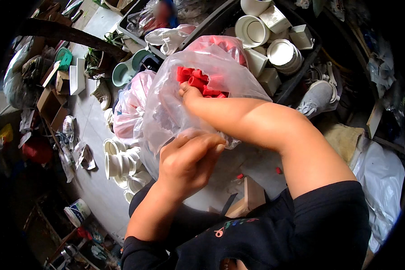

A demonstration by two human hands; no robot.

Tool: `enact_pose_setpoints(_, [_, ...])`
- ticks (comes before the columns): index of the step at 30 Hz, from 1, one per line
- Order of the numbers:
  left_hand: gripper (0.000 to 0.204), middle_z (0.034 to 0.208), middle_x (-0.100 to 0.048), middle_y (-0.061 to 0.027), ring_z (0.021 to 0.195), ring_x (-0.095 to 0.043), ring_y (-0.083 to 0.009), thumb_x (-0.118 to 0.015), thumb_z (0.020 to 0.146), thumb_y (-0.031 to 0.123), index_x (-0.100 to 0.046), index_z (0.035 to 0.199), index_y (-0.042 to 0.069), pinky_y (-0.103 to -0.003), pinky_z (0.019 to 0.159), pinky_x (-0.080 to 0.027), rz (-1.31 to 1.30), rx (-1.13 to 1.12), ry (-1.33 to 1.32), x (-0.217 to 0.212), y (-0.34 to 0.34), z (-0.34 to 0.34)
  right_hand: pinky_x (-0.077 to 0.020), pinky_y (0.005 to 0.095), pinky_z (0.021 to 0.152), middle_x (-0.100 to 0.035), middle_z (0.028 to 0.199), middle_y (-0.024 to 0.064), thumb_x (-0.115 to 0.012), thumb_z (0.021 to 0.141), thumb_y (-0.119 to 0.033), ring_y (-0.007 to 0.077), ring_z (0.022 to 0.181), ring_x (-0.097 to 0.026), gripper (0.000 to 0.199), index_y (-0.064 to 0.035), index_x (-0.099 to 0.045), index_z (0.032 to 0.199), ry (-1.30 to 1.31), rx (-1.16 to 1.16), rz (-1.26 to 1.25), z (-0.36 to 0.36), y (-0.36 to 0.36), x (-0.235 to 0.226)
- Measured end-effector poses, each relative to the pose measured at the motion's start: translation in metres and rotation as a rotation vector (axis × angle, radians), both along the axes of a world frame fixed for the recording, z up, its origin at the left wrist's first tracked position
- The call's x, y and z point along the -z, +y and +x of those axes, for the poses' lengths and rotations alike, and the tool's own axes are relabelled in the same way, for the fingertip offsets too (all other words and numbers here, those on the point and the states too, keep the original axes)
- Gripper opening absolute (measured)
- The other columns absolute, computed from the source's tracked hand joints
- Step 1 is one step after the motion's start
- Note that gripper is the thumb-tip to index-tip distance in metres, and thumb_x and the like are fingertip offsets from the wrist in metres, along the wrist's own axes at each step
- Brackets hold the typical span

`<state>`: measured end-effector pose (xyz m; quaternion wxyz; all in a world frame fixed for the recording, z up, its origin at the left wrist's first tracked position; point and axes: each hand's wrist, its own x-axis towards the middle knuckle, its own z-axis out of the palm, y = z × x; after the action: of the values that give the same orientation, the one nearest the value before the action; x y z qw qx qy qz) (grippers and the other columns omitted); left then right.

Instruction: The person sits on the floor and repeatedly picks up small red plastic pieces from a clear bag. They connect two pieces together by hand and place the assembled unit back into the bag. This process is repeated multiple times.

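Right grip [192,93] is in the bag [166,96], red pieces [198,80] packed just ahead, film close on its left! Left grip [186,164] blocks the near side, white cups [117,164] crowding its left. Open floor [258,159] to its right; wood [251,195] interrupts, nearer the body!

A cluttered workshop or storeroom, probably (the dim rim hides much): white plastic fittings [120,163] crowd the floor [92,191], 1 black crate [297,73] is heaped with white plastic parts [252,31], and a clear bag [164,85] holds small red pieces [197,82]
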<state>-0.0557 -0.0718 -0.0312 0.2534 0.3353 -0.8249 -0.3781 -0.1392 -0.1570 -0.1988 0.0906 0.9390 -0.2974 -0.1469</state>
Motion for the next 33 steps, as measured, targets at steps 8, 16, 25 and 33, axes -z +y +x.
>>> enact_pose_setpoints(8, [0.016,0.074,-0.060,-0.0081,0.063,-0.059,-0.0227,-0.065,0.067,-0.002,-0.062,0.081,0.005,-0.029,0.056,-0.048,-0.059,0.041,-0.034,-0.001,0.001,-0.002,-0.0494,0.0371,0.065,-0.065,0.084,0.0099,-0.066,0.069,-0.018,0.0236,0.079,-0.063,0.025,-0.0069,-0.067,0.092,0.006,0.016,-0.011,-0.017,-0.006,-0.006])
enact_pose_setpoints(16, [0.013,0.074,-0.061,-0.0100,0.067,-0.059,-0.0228,-0.062,0.068,-0.005,-0.063,0.079,0.002,-0.028,0.060,-0.046,-0.044,0.033,-0.026,-0.008,0.003,-0.003,-0.0493,0.0372,0.065,-0.065,0.085,0.0101,-0.066,0.069,-0.018,0.0237,0.079,-0.063,0.026,-0.0069,-0.067,0.092,-0.006,-0.005,-0.034,-0.021,-0.003,-0.014])
enact_pose_setpoints(25, [0.015,0.075,-0.061,-0.0075,0.065,-0.059,-0.0218,-0.064,0.067,-0.004,-0.062,0.079,0.005,-0.029,0.058,-0.048,-0.129,0.035,-0.031,-0.003,-0.001,-0.001,-0.0479,0.0375,0.069,-0.063,0.086,0.0119,-0.063,0.072,-0.022,0.0250,0.083,-0.061,0.025,-0.0085,-0.065,0.093,-0.065,0.095,0.258,-0.068,0.016,-0.082])
enact_pose_setpoints(33, [0.015,0.076,-0.062,-0.0069,0.064,-0.058,-0.0211,-0.063,0.069,-0.003,-0.062,0.082,0.005,-0.028,0.057,-0.047,-0.097,0.048,0.003,-0.004,0.001,-0.003,-0.0381,0.0264,0.050,-0.059,0.067,0.0067,-0.053,0.084,-0.043,0.0150,0.054,-0.049,0.040,-0.0093,-0.057,0.106,-1.050,0.722,0.915,-0.167,0.024,-0.130])
